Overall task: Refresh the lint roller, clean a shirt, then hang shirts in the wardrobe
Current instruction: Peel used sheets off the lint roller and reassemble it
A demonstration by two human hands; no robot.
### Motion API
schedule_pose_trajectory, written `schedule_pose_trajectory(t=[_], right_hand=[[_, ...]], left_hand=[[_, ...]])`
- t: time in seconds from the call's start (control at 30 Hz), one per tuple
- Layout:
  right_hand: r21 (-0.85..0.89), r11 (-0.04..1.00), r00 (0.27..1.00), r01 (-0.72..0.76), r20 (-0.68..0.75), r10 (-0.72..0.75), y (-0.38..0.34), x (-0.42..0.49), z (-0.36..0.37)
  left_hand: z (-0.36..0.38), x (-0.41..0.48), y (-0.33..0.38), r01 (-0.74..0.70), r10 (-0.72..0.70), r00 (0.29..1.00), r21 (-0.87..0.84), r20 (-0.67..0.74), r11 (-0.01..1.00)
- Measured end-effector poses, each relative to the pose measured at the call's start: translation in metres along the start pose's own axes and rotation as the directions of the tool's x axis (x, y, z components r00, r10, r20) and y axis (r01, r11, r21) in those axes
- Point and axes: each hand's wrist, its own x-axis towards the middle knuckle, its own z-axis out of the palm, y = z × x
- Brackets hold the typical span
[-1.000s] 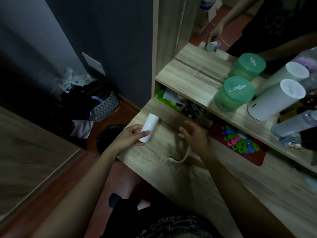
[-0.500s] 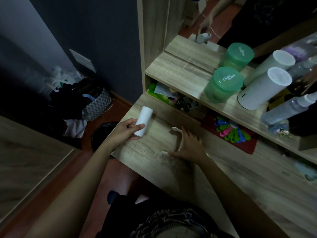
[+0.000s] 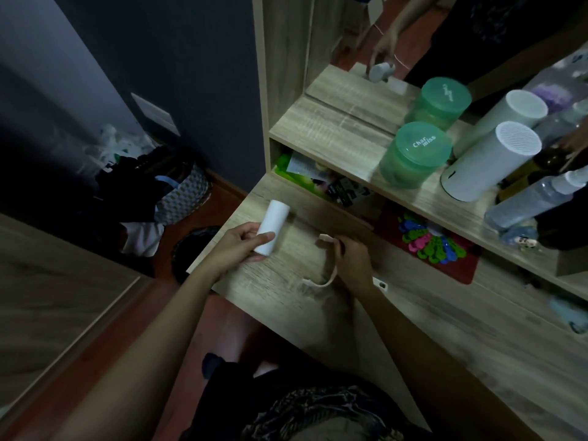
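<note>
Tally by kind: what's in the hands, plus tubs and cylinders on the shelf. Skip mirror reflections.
white roll, in left hand: 1
roller handle, in right hand: 1
green tub: 1
white cylinder: 1
Total: 4

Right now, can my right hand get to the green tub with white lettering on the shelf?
Probably yes. The green tub stands near the front edge of the shelf, with open space between it and the right hand. That hand is pinching the white curved piece, though, so free it first.
</note>
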Motion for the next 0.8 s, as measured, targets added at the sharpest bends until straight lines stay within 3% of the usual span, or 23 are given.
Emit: schedule_pose_trajectory(t=[0.4, 0.67, 0.8], right_hand=[[0.325, 0.923, 0.968, 0.205, -0.205, -0.143, -0.072, 0.014, -0.031], [0.204, 0.898, 0.906, 0.39, -0.261, -0.333, -0.088, 0.024, -0.034], [0.235, 0.873, 0.897, 0.427, -0.232, -0.376, -0.092, 0.025, -0.035]], left_hand=[[0.011, -0.012, 0.025, -0.059, 0.061, 0.998, -0.082, 0.029, 0.995], [0.009, -0.02, 0.03, -0.086, 0.091, 0.992, -0.055, 0.086, 0.995], [0.006, -0.024, 0.027, -0.108, 0.11, 0.987, -0.022, 0.121, 0.994]])
